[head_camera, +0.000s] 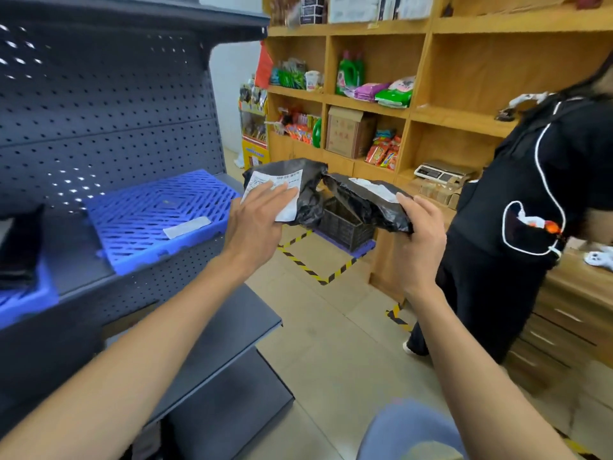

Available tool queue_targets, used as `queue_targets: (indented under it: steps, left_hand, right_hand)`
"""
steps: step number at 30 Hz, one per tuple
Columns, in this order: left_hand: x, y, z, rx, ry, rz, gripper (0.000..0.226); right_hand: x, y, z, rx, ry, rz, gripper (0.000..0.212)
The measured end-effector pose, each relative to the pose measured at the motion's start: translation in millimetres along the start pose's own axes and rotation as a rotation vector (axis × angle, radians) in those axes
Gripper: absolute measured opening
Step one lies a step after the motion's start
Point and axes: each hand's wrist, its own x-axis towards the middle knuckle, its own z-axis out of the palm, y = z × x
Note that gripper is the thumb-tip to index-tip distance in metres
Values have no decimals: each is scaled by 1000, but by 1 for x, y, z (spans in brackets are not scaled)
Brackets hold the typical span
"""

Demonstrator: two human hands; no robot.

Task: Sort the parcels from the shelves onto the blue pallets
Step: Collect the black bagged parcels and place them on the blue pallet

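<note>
Two black parcels are held, left hand (257,220) on one (285,190), right hand (419,234) gripping the other (365,202); advise setting each flat on the blue pallet (156,217) at left.

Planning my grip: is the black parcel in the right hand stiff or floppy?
Probably floppy: the black parcel sags and creases beyond the right hand. Its glossy film looks slippery. One hand holds it up, so it seems light.

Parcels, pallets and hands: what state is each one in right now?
Left parcel: held up, label facing the camera.
Right parcel: held up, crumpled.
Left hand: gripping the left parcel.
Right hand: gripping the right parcel.
Blue pallet: on the shelf, bare but for a label.
</note>
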Motion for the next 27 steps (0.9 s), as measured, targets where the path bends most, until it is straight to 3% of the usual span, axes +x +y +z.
queue_targets:
  steps: [16, 27]
  left_hand:
    - [-87, -101, -199, 275, 148, -196, 66]
    - [-182, -180, -334, 442, 182, -345, 66]
  right_hand:
    - [-28, -194, 92, 320, -96, -119, 68]
    - [-85, -343, 139, 441, -240, -166, 63]
